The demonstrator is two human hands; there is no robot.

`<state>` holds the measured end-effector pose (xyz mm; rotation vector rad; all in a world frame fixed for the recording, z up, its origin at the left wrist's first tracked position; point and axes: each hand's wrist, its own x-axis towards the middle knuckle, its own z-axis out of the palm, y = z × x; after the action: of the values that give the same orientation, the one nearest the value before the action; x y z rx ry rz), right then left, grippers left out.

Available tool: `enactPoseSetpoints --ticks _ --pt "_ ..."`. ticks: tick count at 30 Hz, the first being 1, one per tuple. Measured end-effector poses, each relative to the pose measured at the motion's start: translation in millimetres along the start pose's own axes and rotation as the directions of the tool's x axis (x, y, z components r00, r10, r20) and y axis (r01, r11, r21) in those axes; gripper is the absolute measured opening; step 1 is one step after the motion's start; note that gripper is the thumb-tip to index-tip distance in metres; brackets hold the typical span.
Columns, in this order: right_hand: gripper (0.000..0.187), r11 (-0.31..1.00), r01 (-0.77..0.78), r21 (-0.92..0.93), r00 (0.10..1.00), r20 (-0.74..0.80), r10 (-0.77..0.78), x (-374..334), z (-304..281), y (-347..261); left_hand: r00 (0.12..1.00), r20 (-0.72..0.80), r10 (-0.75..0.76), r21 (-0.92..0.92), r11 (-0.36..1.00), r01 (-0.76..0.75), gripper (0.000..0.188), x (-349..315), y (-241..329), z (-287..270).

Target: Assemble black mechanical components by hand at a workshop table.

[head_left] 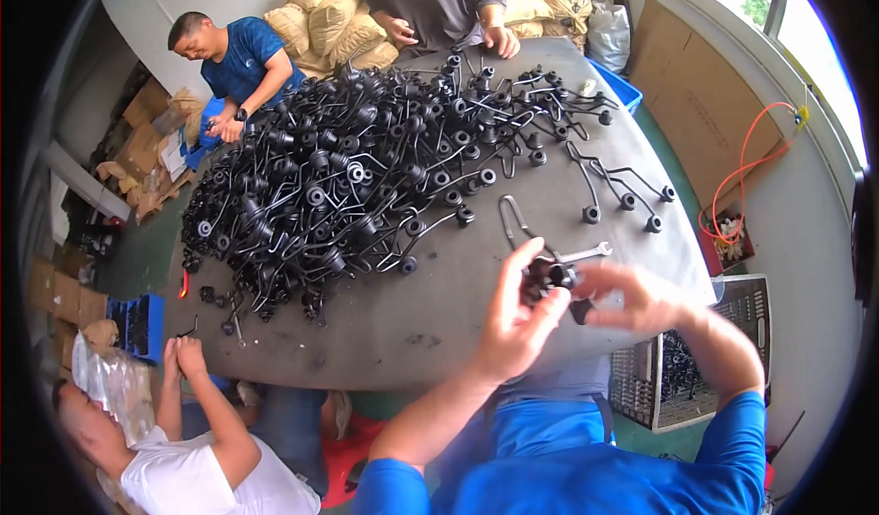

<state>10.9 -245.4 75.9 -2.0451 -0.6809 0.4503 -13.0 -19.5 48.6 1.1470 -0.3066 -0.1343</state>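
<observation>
Through the head view I find the left hand [515, 318] cupped around a dark fitting [548, 277], thumb and forefinger pinching it. The right hand [634, 297] is just beside it, fingers bent; motion blur means I cannot tell whether they close on anything. A bent rod [511, 215] reaches beyond the left fingertips, though I cannot make out whether it joins the fitting. Just beyond the right fingers shows an open-ended wrench [595, 251], its other end hidden. Ahead and to the left of both hands spreads a heap of black rod parts [339, 172] on the grey table [412, 327]. I judge the step in hand to be two-handed work on the fitting; the next move calls for a steady left grip and careful right fingertips.
</observation>
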Motion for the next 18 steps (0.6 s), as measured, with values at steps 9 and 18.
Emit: enactPoseSetpoints --ticks 9,18 --pt "0.011 0.823 0.085 0.562 0.792 -0.539 0.286 -93.6 61.3 64.5 0.950 0.282 -0.136 0.355 0.935 0.028 0.089 5.6 -14.0 38.0" --pt "0.023 0.620 0.539 0.570 -0.167 -0.649 0.742 -228.7 -24.2 195.9 0.885 0.191 -0.425 0.440 0.843 0.310 0.065 -17.5 -51.6 4.9"
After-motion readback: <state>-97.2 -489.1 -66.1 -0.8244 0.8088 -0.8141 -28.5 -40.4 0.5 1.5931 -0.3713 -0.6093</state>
